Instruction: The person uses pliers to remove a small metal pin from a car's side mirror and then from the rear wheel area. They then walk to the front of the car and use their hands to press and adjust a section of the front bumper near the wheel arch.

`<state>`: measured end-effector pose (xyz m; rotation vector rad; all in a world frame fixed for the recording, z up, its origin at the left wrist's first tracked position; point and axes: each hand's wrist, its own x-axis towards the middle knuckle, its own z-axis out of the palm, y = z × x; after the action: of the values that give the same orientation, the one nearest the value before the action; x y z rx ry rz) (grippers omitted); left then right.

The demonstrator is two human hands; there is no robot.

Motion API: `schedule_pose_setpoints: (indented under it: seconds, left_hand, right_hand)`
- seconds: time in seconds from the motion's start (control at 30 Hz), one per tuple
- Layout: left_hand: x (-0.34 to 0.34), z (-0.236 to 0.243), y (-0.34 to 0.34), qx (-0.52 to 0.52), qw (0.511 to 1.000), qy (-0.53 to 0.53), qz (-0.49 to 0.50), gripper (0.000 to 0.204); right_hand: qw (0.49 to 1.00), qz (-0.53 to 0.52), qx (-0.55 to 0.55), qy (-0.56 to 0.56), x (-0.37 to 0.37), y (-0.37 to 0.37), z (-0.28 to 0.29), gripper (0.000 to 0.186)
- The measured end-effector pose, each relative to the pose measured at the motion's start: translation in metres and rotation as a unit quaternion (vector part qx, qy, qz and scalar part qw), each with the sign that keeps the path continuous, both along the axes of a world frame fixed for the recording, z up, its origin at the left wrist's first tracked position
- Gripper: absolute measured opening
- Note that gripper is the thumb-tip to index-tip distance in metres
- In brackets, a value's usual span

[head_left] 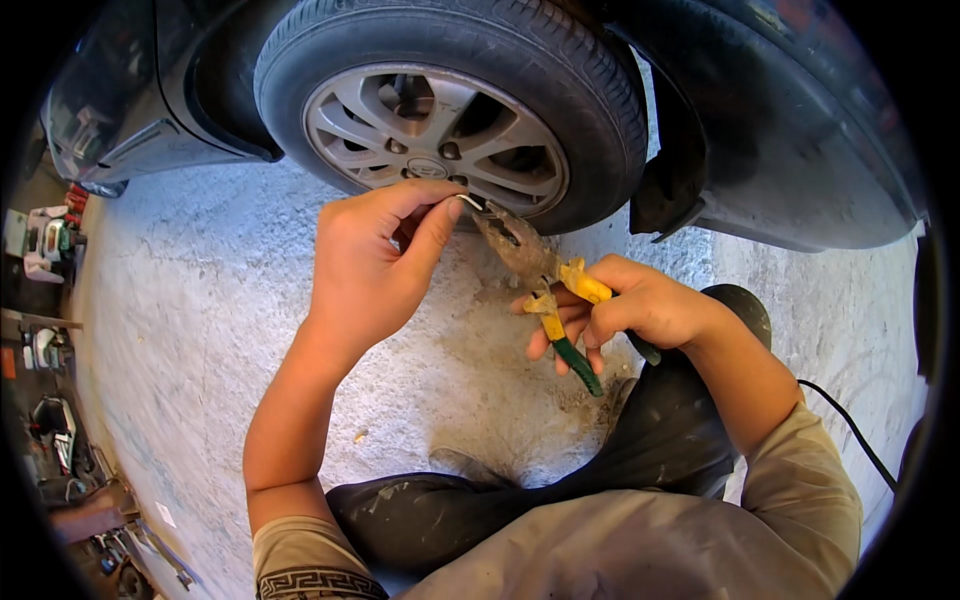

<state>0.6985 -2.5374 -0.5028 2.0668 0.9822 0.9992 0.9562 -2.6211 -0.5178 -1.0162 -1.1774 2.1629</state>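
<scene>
Between thumb and forefinger my left hand [372,255] pinches a thin whitish strip with a dark end [469,202], perhaps a short wire; its exact kind is too small to tell. My right hand [645,308] grips worn pliers [527,252] with yellow-and-green handles, fingers passing between the spread handles. The rusty jaws point up and left, their tips right beside the dark end of the strip. Whether they touch it I cannot tell. Both hands are in front of a car wheel [428,130] with a silver alloy rim and black tyre.
Dark car body panels [800,130] flank the wheel above a rough concrete floor [200,330]. Tools and parts [55,435] lie along the left edge. A black cable [850,425] runs at the right, beside my bent knee [735,310].
</scene>
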Motion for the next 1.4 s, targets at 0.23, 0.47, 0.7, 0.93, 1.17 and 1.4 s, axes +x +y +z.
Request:
schedule_pose_setpoints:
  seconds: [0.23,0.47,0.7,0.93,1.17,1.4]
  left_hand:
    - [0.003,-0.002,-0.001,0.053,0.998,0.041,-0.009,0.016]
    - [0.003,-0.001,-0.003,-0.018,1.0,0.012,-0.011,0.019]
    - [0.003,-0.001,0.0,-0.129,0.99,-0.052,-0.005,0.022]
    - [0.003,-0.008,0.013,-0.224,0.962,-0.158,-0.01,0.022]
    - [0.006,-0.011,0.009,-0.209,0.963,-0.161,-0.051,0.022]
    - [0.004,-0.008,0.013,-0.252,0.942,-0.188,-0.116,0.022]
  right_hand:
    - [1.0,0.005,0.016,-0.006,0.001,0.002,0.002,0.062]
    - [0.999,-0.002,0.037,-0.014,0.0,0.002,0.004,0.052]
    - [0.999,0.008,0.043,0.017,0.002,0.002,-0.003,0.058]
    - [1.0,0.012,0.007,-0.018,0.0,-0.004,-0.002,0.056]
    - [0.999,0.009,0.02,-0.027,-0.001,-0.007,-0.01,0.038]
    - [0.991,0.001,-0.091,0.101,-0.002,-0.008,0.0,0.046]
